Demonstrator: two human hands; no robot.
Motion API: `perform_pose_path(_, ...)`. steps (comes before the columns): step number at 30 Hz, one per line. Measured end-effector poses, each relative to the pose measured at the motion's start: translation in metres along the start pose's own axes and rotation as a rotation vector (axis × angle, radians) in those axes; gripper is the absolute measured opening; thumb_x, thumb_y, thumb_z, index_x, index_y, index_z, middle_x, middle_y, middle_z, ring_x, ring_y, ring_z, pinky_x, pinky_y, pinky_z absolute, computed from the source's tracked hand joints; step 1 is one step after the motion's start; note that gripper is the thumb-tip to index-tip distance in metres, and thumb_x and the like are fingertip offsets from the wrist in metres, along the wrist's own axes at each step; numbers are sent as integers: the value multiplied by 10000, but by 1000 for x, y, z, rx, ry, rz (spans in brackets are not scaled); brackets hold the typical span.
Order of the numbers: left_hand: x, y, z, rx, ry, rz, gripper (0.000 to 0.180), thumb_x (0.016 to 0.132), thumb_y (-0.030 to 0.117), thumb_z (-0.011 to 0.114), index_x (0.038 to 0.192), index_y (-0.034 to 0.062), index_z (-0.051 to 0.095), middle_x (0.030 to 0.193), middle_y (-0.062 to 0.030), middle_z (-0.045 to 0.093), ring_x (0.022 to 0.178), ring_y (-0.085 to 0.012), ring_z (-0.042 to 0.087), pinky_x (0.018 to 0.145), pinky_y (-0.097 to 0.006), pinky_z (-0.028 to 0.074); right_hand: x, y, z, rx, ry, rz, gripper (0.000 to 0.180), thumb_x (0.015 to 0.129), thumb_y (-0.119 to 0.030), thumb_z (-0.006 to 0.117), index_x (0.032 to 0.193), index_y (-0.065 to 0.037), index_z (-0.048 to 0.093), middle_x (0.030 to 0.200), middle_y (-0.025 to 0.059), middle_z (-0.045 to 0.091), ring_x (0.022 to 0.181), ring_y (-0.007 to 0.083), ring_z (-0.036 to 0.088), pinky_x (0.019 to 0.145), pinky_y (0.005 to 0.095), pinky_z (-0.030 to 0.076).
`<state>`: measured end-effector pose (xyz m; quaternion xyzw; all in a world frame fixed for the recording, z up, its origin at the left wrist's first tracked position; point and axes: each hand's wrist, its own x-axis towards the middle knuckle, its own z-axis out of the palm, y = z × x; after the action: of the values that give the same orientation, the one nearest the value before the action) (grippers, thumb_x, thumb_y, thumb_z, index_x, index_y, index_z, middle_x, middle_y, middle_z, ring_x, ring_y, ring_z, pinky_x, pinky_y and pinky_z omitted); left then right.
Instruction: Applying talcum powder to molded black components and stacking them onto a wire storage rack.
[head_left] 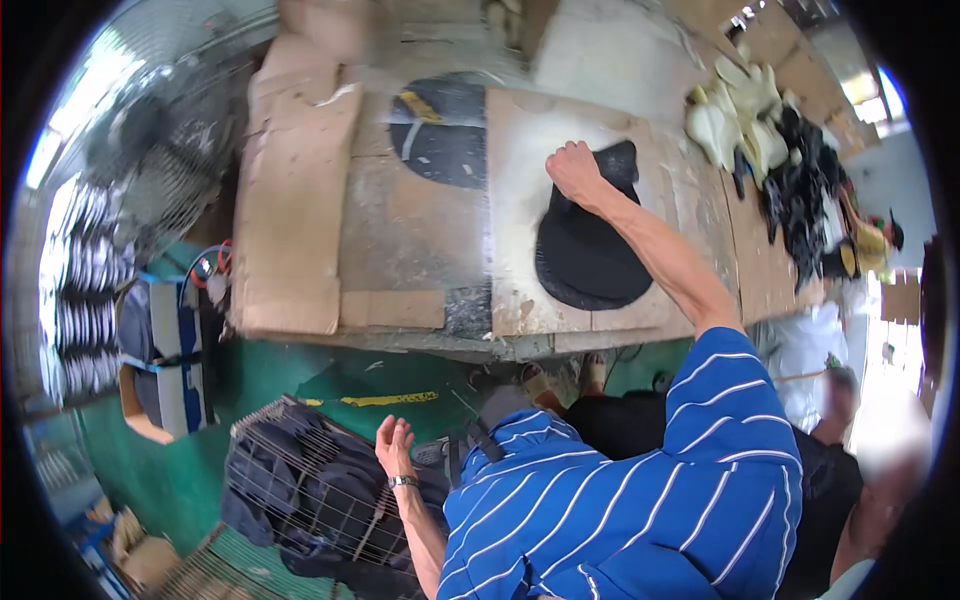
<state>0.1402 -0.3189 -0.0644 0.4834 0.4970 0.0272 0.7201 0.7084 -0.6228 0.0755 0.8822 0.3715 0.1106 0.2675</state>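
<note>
A black, soft-looking flat piece (593, 255) with a broad rounded near end and a pointed far corner lies on the cardboard-covered table. My right hand (575, 172) is closed at its far left edge, where the fingers hide the part they grip. My right arm crosses over the piece's right side. Low on the left, my left hand (395, 446) hangs away from the table with loosely curled fingers apart and nothing in them. Below and beside it stands a wire basket (262, 425) full of dark pieces.
A dark rounded patch with yellow tape (445, 130) lies left of the black piece. Cream pieces (735, 115) and black pieces (800, 185) pile up at the table's right. A large fan (165, 150) stands at left. Another person (885, 500) is at the lower right.
</note>
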Motion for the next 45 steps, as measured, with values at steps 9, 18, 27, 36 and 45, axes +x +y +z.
perform_pose_path(9, -93, 85, 10, -431, -241, 178, 386, 1029, 154, 612, 1369, -26, 591, 1234, -151, 691, 1164, -258, 666, 988, -405, 562, 83, -148, -279, 83, 349, -337, 104, 805, -141, 664, 816, -66, 736, 786, 97, 727, 810, 288, 719, 704, 416, 525)
perform_pose_path(18, -143, 73, -62, -1166, -346, 384, 509, 1057, 305, 584, 1439, -16, 481, 1427, -185, 562, 1317, -276, 556, 1111, -472, 467, -35, -402, -468, 605, 160, -917, 125, 865, -178, 674, 883, -55, 684, 840, 136, 671, 888, 350, 648, 815, 465, 493)
perform_pose_path(27, -261, -80, -225, -1812, 682, 681, 428, 887, 7, 612, 1313, 37, 596, 1288, -78, 661, 1207, -247, 626, 1048, -451, 511, -250, -630, -531, 762, -83, -1530, 179, 803, -133, 750, 948, -36, 712, 868, 132, 699, 860, 342, 659, 812, 449, 508)
perform_pose_path(36, -393, -241, -333, -1935, 1519, 940, 410, 780, 16, 581, 1179, 30, 674, 1204, -110, 696, 1181, -298, 635, 1084, -486, 476, -422, -775, -548, 871, -249, -1873, 433, 885, -233, 759, 1219, 15, 644, 1172, 215, 655, 1087, 411, 625, 915, 469, 520)
perform_pose_path(45, -507, -465, -521, -1922, 2027, 1133, 305, 756, 3, 561, 1036, 46, 676, 1052, -102, 711, 1018, -323, 697, 941, -513, 565, -439, -813, -536, 685, -264, -1956, 364, 870, -157, 750, 1192, -8, 665, 1167, 189, 675, 1078, 398, 642, 927, 454, 521)
